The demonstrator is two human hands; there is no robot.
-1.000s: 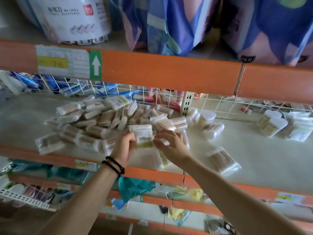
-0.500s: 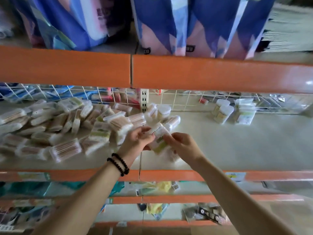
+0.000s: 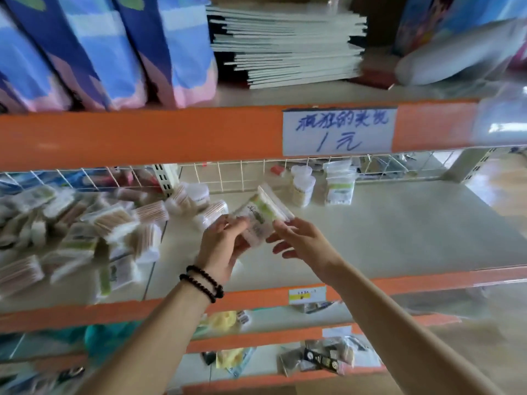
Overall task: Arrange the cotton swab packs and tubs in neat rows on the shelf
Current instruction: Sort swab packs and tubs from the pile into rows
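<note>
Left hand (image 3: 225, 246) gripped a swab pack (image 3: 261, 216) above the shelf (image 3: 399, 223) front edge; right hand (image 3: 299, 240) touched it, fingers relaxed

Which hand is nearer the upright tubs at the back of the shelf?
Right. The right hand sits just in front of the tubs, slightly left of them. The left hand, gripping a swab pack, is farther left.
</note>
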